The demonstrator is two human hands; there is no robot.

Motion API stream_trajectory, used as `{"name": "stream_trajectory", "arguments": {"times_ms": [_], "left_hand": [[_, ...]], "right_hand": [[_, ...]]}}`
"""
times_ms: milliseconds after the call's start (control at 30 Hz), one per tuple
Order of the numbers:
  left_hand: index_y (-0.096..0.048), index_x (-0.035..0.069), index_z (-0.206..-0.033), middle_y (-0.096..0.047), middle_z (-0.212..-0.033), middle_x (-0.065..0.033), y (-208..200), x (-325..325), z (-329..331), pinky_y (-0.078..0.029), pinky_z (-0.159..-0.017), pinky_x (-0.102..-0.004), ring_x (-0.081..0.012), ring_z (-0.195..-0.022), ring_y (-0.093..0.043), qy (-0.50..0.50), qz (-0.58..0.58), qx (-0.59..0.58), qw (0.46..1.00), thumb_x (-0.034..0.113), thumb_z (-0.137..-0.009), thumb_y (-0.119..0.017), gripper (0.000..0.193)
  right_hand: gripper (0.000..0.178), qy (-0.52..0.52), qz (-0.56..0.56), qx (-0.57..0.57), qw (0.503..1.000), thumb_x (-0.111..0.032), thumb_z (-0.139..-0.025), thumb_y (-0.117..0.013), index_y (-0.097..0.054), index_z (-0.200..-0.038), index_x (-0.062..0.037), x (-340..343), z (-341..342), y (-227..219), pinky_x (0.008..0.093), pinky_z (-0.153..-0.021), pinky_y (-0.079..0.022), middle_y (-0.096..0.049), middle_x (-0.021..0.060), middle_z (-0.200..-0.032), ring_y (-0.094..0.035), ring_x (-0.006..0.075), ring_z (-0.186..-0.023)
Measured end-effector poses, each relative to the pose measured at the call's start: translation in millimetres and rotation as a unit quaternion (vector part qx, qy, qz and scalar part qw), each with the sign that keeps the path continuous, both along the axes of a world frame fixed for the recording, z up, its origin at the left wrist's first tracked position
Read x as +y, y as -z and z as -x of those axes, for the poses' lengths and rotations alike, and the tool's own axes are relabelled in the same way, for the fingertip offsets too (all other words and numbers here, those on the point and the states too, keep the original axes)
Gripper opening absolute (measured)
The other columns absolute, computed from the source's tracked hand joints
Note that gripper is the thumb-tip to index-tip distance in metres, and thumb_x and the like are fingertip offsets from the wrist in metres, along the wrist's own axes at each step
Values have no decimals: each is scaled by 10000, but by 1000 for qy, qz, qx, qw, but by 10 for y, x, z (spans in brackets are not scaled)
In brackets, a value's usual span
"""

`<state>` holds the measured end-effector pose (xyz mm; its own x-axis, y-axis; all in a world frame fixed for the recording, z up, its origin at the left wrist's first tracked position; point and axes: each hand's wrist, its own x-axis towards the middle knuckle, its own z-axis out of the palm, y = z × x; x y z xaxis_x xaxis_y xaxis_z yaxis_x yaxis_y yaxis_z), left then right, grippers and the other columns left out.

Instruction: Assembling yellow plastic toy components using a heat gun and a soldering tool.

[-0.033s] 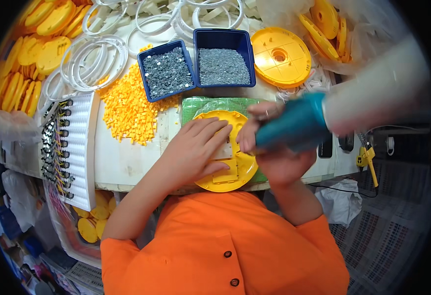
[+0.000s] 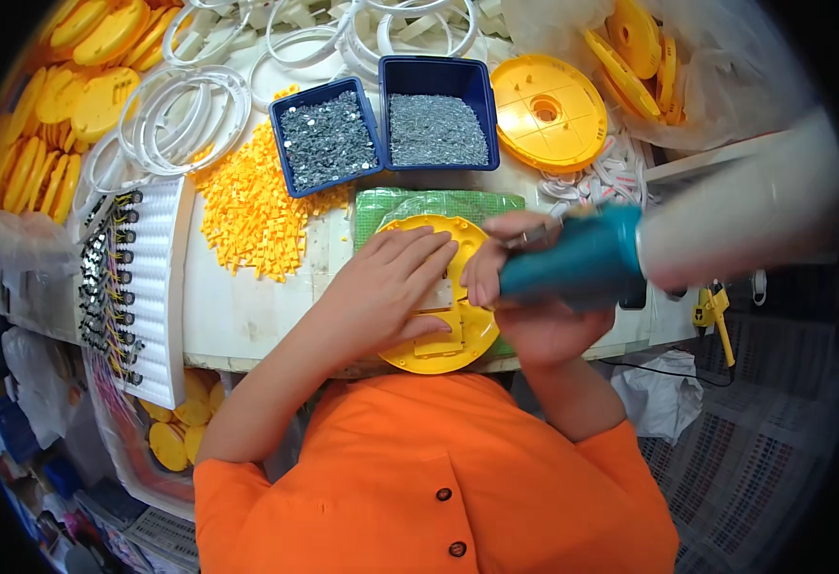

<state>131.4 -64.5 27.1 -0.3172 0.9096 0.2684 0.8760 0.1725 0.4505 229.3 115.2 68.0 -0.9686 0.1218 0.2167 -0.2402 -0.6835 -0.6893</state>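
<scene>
My left hand point(image 2: 391, 282) lies flat with fingers stretched out on a round yellow plastic cover point(image 2: 479, 330). That cover rests on a green mat point(image 2: 367, 212) at the table's near edge, its raised ribs and a rectangular recess showing beside my thumb. Closed around the front of a teal power screwdriver point(image 2: 577, 256) is my right hand point(image 2: 553, 330). The tool's thick pale body runs to the upper right, smeared by motion. Its front end is close to the cover's right side. Fingers hide most of the tip, so contact cannot be made out.
Two blue bins, one with dark small parts point(image 2: 324, 139) and one with silvery screws point(image 2: 434, 129), stand beyond the mat. Yellow clips point(image 2: 252, 220) are heaped left of them. White rings point(image 2: 185, 120), a white foam tray point(image 2: 156, 297) and another yellow cover point(image 2: 573, 110) lie around.
The screwdriver has shifted slightly down and right. My left hand has barely moved on the cover.
</scene>
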Motion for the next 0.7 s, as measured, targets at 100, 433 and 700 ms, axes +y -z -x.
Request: {"name": "stream_trajectory", "arguments": {"times_ms": [100,433,700], "left_hand": [[-464,-26,-1453,-521,-1453,-188,162,74,-33,-310,-1187,-479,-337,-1406,-447,10,54,43,998,535,-903,-636,805],[-465,2,-1471,-495,-1500,-184,285,86,-52,-293,-1200,-492,-341,-1442,-421,-6,46,46,998,383,-914,-595,687],[-476,-12,-1443,-503,-1478,-200,236,57,-54,-348,-1169,-502,-360,-1426,-438,-12,21,-4,1000,387,-918,-649,682]], "right_hand": [[753,-26,-27,7,999,-605,-967,-420,-531,-1313,55,7,-84,88,411,-832,-446,-631,179,-888,-601,290,-829],[613,-10,-178,-66,982,-561,-935,-512,-679,-1124,-2,-23,-177,208,373,-745,-484,-641,176,-798,-599,286,-780],[896,2,-45,-51,998,-716,-856,-452,-570,-1280,64,-31,-60,50,386,-767,-457,-643,153,-807,-596,265,-755]]}}
